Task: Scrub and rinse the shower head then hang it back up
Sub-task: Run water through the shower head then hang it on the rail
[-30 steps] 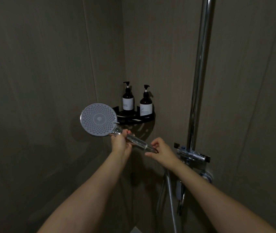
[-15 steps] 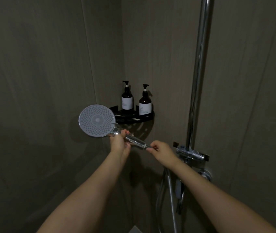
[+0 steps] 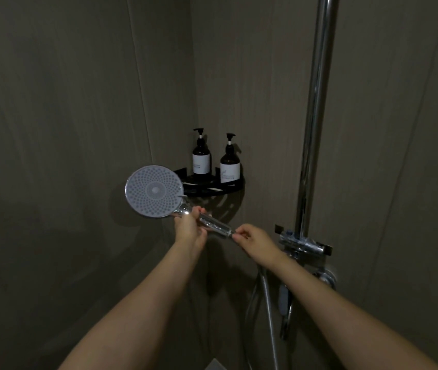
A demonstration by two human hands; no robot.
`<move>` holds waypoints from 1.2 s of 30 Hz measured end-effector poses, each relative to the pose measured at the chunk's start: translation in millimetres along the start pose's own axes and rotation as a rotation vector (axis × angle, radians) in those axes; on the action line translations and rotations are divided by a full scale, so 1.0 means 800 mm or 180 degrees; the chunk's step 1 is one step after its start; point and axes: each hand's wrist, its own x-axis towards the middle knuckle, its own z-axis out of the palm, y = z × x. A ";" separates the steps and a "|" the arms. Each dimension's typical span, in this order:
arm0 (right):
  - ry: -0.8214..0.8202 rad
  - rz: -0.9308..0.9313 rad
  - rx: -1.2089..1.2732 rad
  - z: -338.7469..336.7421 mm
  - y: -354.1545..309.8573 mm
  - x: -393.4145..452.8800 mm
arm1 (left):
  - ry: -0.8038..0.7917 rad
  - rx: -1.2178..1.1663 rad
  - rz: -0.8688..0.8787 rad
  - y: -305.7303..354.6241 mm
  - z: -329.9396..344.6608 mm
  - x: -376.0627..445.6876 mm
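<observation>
Looking down into a dim shower corner with grey-brown walls, two bare forearms reach forward from the bottom edge. Furthest left, the shower head [image 3: 154, 195] is held up in the air in front of the left wall, its round grey spray face turned toward the camera and its shiny handle slanting down to the right. The left hand [image 3: 189, 227] is curled round the upper part of that handle, just below the round face, in a closed grip. Behind and just right of the spray face, a black corner shelf [image 3: 213, 188] carries two dark pump bottles [image 3: 201, 157] with white labels, standing upright side by side. Further right, the right hand [image 3: 254, 240] pinches the lower end of the handle between thumb and fingertips. Below that hand a metal hose [image 3: 269, 311] hangs down. At the far right, a tall chrome riser pipe [image 3: 315, 108] runs up the wall, with a chrome valve fitting [image 3: 303, 244] at its base.
</observation>
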 end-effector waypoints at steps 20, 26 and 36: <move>-0.0073 0.0070 0.0396 0.000 0.000 -0.008 | -0.0079 0.0074 0.0030 -0.003 0.006 -0.014; -0.0055 0.0250 0.0659 0.001 -0.005 -0.008 | -0.0065 0.0007 0.0048 -0.002 0.004 -0.016; -0.0154 0.0305 0.0568 0.001 0.007 -0.007 | -0.0147 0.0267 0.0114 -0.009 0.009 -0.018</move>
